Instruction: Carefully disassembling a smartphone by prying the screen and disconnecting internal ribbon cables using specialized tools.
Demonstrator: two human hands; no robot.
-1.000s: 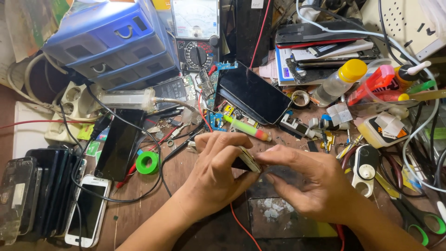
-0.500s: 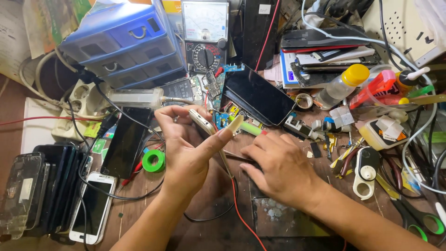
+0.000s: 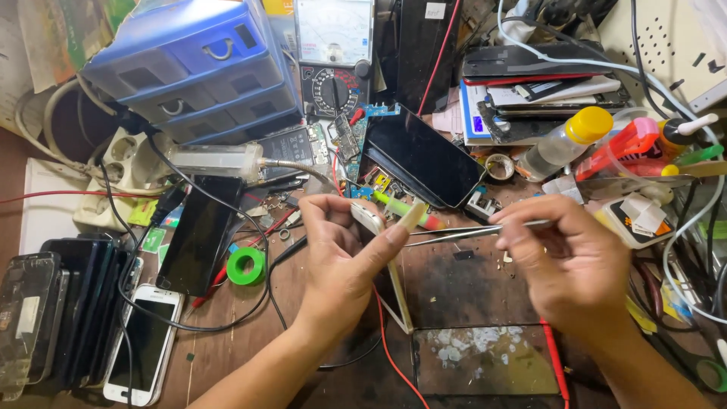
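Now, far out from your grip, a row of dark phones standing on edge [image 3: 53, 310] and a white smartphone lying face up [image 3: 144, 344] sit at the bench's left side, with a green roll of tape [image 3: 246, 266] between them and your wrist. Your left hand [image 3: 341, 257] pinches a small pale flat phone part [image 3: 369, 218] between thumb and fingers, raised above the wooden bench [image 3: 227, 356]. Just beside it, your right hand [image 3: 568, 261] is closed on thin metal tweezers [image 3: 469, 232], whose tips reach toward the part; whether they touch it is unclear. Beyond the grip lies a black phone screen [image 3: 424, 155].
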